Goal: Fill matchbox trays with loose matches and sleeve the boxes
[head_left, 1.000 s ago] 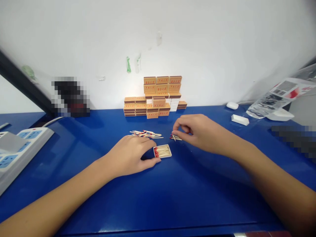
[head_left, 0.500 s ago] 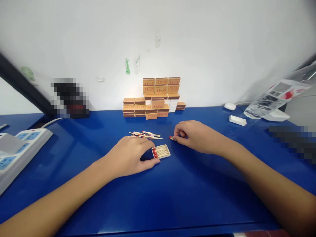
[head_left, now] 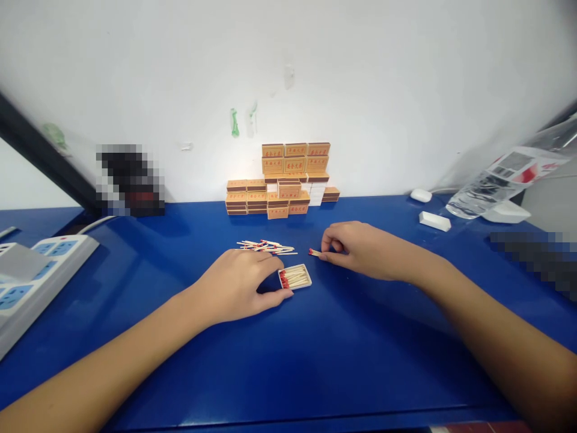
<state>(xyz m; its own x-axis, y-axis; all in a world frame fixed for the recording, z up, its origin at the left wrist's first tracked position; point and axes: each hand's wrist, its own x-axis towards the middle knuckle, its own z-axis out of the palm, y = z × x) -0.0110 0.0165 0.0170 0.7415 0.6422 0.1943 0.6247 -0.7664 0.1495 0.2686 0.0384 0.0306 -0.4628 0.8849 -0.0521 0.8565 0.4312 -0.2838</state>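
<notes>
My left hand (head_left: 246,282) grips the left end of a white matchbox tray (head_left: 305,285) between thumb and fingers. Red-tipped matches (head_left: 296,276) lie side by side in the tray, heads to the left. To the right, my right hand (head_left: 349,246) pinches a few matches (head_left: 314,252) by their plain ends, red heads pointing left, low over the blue table. A loose pile of matches (head_left: 264,246) lies behind my left hand, partly hidden by it.
Stacked matchboxes (head_left: 288,180) stand against the white wall. A power strip (head_left: 45,264) is at the left. On the right are a white box (head_left: 434,221), a rounded white case (head_left: 421,195), a plastic bottle (head_left: 482,186) and a blurred dark object (head_left: 536,258).
My right hand has shifted slightly right, so more of the pinched matches shows. My left hand still holds the tray in the same place.
</notes>
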